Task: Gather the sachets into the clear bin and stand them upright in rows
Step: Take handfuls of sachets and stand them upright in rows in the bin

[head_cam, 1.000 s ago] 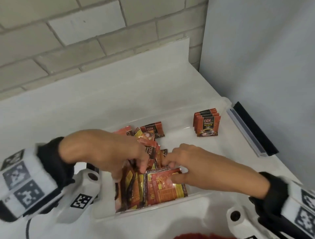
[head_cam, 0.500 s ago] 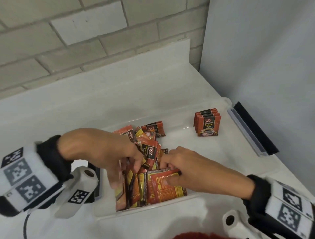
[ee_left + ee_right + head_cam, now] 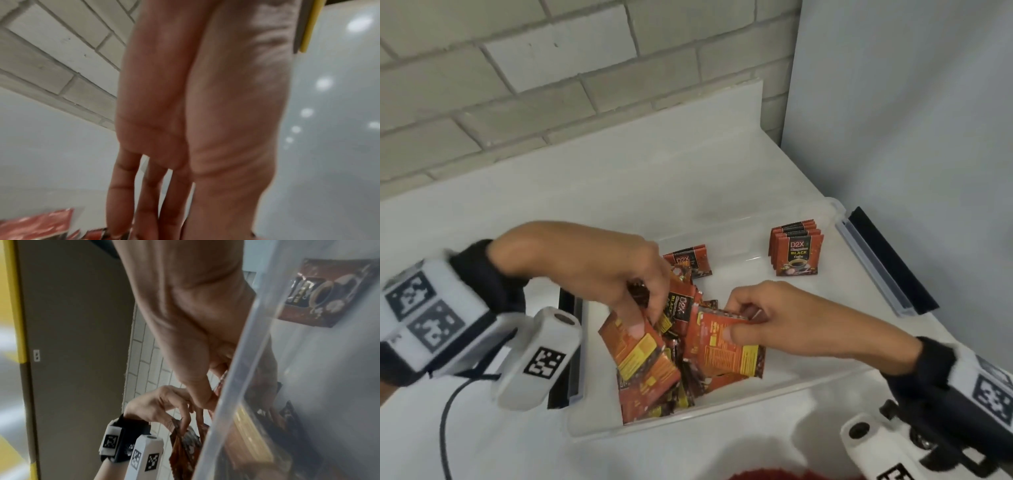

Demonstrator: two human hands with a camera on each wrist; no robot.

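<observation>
1. Both hands grip sachets inside the clear bin (image 3: pixel 808 389). The left hand (image 3: pixel 619 274) pinches a red-orange sachet (image 3: pixel 640 356) between thumb and fingers, and this sachet is tilted, not flat.
2. The right hand (image 3: pixel 767 318) pinches the top edge of a second sachet (image 3: pixel 722 349), thumb on the printed back side and fingers curled behind it.
3. Between and under the two hands lies a loose pile of sachets (image 3: pixel 681 377), near the front wall of the bin, mixed in all directions.
4. At the far right corner of the bin one short row of D2X black coffee sachets (image 3: pixel 796 251) already stands upright. One more D2X sachet (image 3: pixel 690 260) leans near the far wall, behind the left hand.
5. I judge that the step in hand is sorting: to pull single sachets out of the pile and turn them the same way.
6. The next move probably calls for lifting the held sachets free, putting them together face to face, and standing them beside the finished row, with care that the row does not fall.
</observation>
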